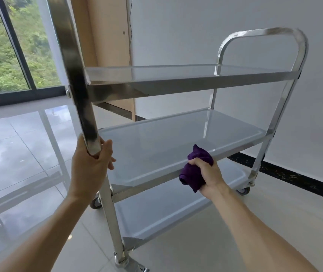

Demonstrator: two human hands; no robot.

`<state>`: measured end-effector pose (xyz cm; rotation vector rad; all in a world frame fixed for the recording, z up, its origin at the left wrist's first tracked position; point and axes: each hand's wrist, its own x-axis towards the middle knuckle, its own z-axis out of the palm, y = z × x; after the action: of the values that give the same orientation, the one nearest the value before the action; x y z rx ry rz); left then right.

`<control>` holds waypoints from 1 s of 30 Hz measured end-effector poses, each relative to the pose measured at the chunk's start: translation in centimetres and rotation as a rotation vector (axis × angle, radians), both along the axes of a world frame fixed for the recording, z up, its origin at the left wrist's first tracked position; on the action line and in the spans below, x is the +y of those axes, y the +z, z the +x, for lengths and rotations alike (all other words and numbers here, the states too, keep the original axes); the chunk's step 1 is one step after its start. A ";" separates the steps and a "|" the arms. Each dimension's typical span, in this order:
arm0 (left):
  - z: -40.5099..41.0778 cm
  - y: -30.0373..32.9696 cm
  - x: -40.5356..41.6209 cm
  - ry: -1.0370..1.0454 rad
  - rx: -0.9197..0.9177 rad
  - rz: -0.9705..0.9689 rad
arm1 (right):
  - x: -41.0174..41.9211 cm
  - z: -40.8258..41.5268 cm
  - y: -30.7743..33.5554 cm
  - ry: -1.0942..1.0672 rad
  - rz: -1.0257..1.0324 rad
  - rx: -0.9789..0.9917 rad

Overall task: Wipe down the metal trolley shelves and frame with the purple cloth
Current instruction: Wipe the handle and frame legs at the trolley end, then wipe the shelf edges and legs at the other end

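The right hand bunches the purple cloth, fingers curled tight round it, at the front rim of the trolley's middle shelf, whose long axis runs toward two o'clock. The left hand wraps the near upright at nine o'clock.

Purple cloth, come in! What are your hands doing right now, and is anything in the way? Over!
Left hand gripping trolley upright. Right hand clutching bunched purple cloth at middle shelf front edge. Shelves bare, nothing blocking.
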<state>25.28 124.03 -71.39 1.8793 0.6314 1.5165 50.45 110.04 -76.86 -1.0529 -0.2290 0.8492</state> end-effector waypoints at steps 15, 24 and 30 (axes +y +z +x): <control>5.4 0.5 1.8 -0.088 0.215 -0.303 | -6.3 2.5 0.9 -0.069 -0.186 -0.146; 7.6 1.7 1.3 -0.229 0.325 -0.315 | -9.5 3.2 0.5 -0.080 -0.197 -0.325; 6.1 4.0 0.6 -0.326 0.536 -0.262 | -11.3 3.2 1.5 -0.024 -0.321 -0.446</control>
<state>31.41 124.62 -67.35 2.0612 0.6755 0.6873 53.66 98.79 -75.32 -1.5405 -0.4642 0.6321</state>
